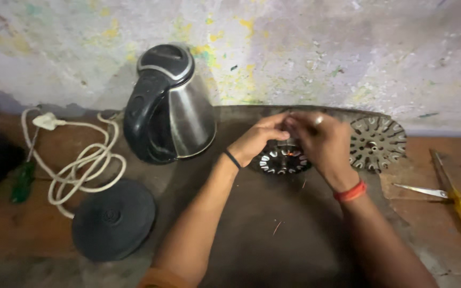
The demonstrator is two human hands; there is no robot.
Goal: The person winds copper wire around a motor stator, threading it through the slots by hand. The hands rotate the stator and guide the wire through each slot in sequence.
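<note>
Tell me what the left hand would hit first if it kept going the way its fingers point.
The left hand points right and slightly up, fingertips already meeting the right hand above the dark slotted disc. The right hand comes first; depth is unclear.

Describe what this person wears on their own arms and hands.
Both forearms are bare, with no sleeves over them. The left hand has a thin black band around its wrist. The right hand has a thicker red-orange band around its wrist and a pale ring on one finger. An orange edge of clothing shows at the bottom by the left arm.
</note>
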